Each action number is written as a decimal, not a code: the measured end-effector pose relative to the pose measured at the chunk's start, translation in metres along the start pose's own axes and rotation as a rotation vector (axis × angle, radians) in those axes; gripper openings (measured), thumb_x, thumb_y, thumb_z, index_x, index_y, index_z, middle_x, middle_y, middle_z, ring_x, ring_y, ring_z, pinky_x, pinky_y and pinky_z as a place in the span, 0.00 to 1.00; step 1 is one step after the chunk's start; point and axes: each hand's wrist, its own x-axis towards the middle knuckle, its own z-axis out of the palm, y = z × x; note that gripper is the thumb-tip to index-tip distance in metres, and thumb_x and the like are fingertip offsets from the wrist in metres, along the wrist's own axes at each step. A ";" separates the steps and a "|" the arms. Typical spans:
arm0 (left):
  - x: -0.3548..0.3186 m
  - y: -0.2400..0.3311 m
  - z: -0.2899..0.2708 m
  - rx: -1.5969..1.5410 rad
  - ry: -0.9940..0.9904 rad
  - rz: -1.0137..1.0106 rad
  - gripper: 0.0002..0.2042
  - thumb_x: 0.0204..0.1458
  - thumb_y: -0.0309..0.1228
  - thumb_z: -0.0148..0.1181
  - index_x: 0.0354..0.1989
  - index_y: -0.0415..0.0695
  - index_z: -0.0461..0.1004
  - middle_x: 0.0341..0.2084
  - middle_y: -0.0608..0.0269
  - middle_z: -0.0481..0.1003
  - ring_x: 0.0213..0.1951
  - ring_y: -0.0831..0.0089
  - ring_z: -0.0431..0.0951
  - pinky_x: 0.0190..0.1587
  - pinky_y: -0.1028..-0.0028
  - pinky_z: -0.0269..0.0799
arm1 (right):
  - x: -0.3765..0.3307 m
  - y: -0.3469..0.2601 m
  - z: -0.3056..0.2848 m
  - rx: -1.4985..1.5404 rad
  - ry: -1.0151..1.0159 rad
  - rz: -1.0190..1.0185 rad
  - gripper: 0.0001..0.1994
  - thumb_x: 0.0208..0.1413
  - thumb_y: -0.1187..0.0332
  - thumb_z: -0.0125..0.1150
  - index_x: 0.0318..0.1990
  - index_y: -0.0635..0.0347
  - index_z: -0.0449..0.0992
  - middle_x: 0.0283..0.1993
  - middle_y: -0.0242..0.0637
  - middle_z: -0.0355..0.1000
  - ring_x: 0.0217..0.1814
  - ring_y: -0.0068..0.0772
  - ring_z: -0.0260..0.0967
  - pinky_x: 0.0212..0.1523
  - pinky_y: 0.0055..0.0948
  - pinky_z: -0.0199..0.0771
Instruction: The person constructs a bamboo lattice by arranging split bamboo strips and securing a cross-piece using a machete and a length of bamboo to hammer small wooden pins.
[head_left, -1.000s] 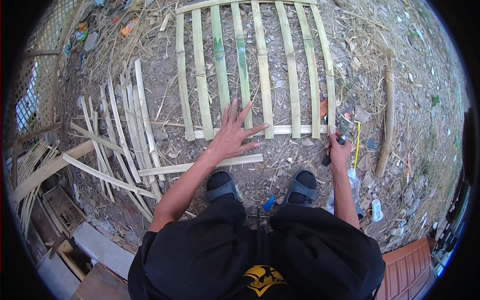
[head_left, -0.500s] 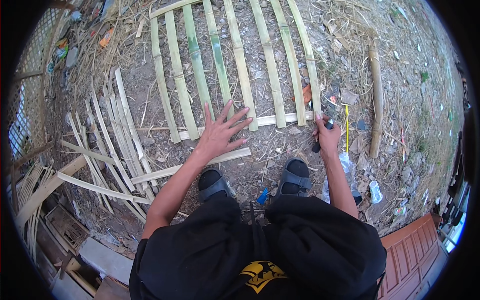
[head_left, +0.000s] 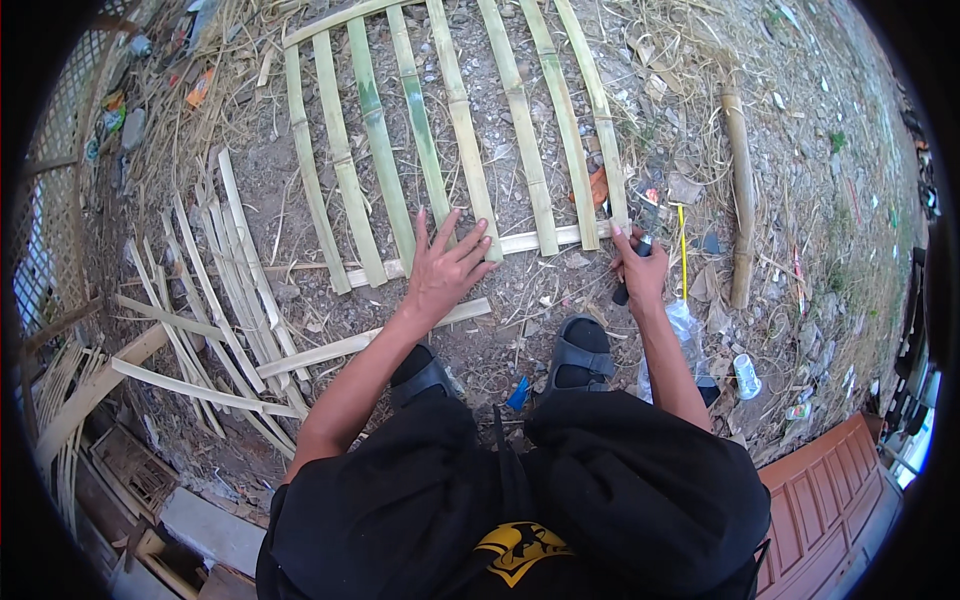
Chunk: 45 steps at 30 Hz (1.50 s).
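Bamboo slats [head_left: 460,120]: split cane, smooth, pale green-yellow, faintly glossy. Ground [head_left: 520,300]: rough dry dirt, straw. Sandals [head_left: 580,355]: matt black rubber, six o'clock. Door panel [head_left: 830,470]: reddish wood, four o'clock.

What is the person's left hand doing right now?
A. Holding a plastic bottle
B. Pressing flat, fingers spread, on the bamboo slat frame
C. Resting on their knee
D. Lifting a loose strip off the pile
B: the left hand lies flat with fingers spread across the slats and crosspiece of the bamboo slat frame on the ground.
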 end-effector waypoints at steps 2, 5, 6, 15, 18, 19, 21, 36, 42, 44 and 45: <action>0.001 0.001 -0.004 -0.014 -0.009 -0.015 0.17 0.46 0.41 0.63 0.42 0.46 0.78 0.51 0.69 0.72 0.61 0.59 0.60 0.64 0.42 0.40 | -0.005 -0.005 0.005 -0.108 0.022 -0.071 0.27 0.40 0.60 0.75 0.43 0.72 0.72 0.23 0.28 0.68 0.19 0.17 0.64 0.20 0.18 0.63; 0.000 0.001 -0.004 -0.028 -0.010 -0.031 0.17 0.46 0.41 0.62 0.42 0.46 0.78 0.51 0.69 0.72 0.61 0.59 0.60 0.64 0.42 0.39 | -0.006 -0.005 0.007 -0.304 0.071 -0.180 0.29 0.33 0.56 0.78 0.37 0.70 0.74 0.23 0.28 0.67 0.21 0.19 0.63 0.23 0.21 0.64; 0.000 0.001 -0.004 -0.027 -0.010 -0.030 0.17 0.46 0.41 0.62 0.42 0.46 0.78 0.51 0.69 0.72 0.61 0.59 0.60 0.64 0.42 0.39 | -0.007 -0.004 0.008 -0.303 0.071 -0.180 0.29 0.33 0.56 0.78 0.37 0.70 0.74 0.23 0.28 0.67 0.21 0.19 0.63 0.23 0.21 0.64; 0.000 0.003 -0.004 -0.055 -0.019 -0.034 0.17 0.47 0.41 0.62 0.43 0.46 0.77 0.53 0.69 0.70 0.61 0.60 0.60 0.64 0.42 0.39 | -0.001 0.002 0.004 -0.337 0.124 -0.139 0.27 0.36 0.54 0.76 0.35 0.69 0.74 0.20 0.28 0.66 0.19 0.20 0.61 0.20 0.23 0.61; -0.003 0.001 -0.005 -0.055 -0.017 -0.045 0.17 0.47 0.41 0.62 0.43 0.46 0.78 0.53 0.69 0.71 0.61 0.60 0.60 0.64 0.43 0.39 | -0.001 -0.001 0.005 -0.112 0.079 -0.003 0.25 0.43 0.57 0.72 0.40 0.72 0.74 0.19 0.27 0.65 0.16 0.18 0.62 0.17 0.21 0.59; -0.002 0.002 -0.005 -0.054 -0.015 -0.045 0.17 0.47 0.41 0.62 0.43 0.46 0.78 0.53 0.69 0.70 0.61 0.60 0.60 0.64 0.43 0.39 | 0.001 0.002 0.005 -0.087 0.078 -0.021 0.25 0.45 0.58 0.71 0.42 0.72 0.73 0.18 0.26 0.64 0.15 0.17 0.62 0.16 0.19 0.58; -0.002 0.003 -0.004 -0.053 -0.013 -0.044 0.17 0.47 0.41 0.63 0.43 0.46 0.78 0.53 0.69 0.70 0.61 0.60 0.60 0.64 0.43 0.39 | 0.003 0.007 0.004 -0.062 0.078 -0.038 0.24 0.48 0.59 0.69 0.44 0.73 0.73 0.18 0.26 0.64 0.15 0.16 0.63 0.14 0.18 0.57; -0.002 0.002 -0.004 -0.058 -0.033 -0.047 0.18 0.46 0.40 0.63 0.44 0.46 0.77 0.54 0.69 0.69 0.62 0.60 0.58 0.64 0.42 0.39 | 0.013 0.032 0.010 -0.053 0.225 -0.114 0.18 0.51 0.60 0.66 0.39 0.70 0.76 0.20 0.23 0.63 0.21 0.14 0.55 0.24 0.19 0.56; -0.003 0.001 -0.004 -0.053 -0.046 -0.055 0.18 0.46 0.40 0.63 0.45 0.47 0.76 0.55 0.69 0.69 0.62 0.60 0.58 0.64 0.42 0.39 | 0.014 0.025 0.009 -0.007 0.195 -0.063 0.17 0.51 0.63 0.67 0.39 0.70 0.75 0.20 0.21 0.62 0.21 0.12 0.54 0.23 0.17 0.54; -0.004 0.000 -0.004 -0.086 -0.051 -0.054 0.19 0.47 0.39 0.63 0.48 0.48 0.75 0.57 0.68 0.67 0.64 0.59 0.56 0.64 0.44 0.40 | 0.013 0.019 0.009 0.015 0.184 -0.016 0.17 0.49 0.64 0.68 0.39 0.70 0.75 0.20 0.22 0.62 0.19 0.12 0.55 0.19 0.17 0.53; -0.006 -0.001 -0.004 -0.084 -0.049 -0.055 0.19 0.47 0.39 0.63 0.48 0.48 0.75 0.57 0.68 0.67 0.64 0.59 0.56 0.64 0.44 0.40 | 0.011 0.017 0.009 0.017 0.182 -0.019 0.17 0.49 0.64 0.68 0.39 0.70 0.75 0.20 0.22 0.62 0.19 0.12 0.55 0.19 0.17 0.53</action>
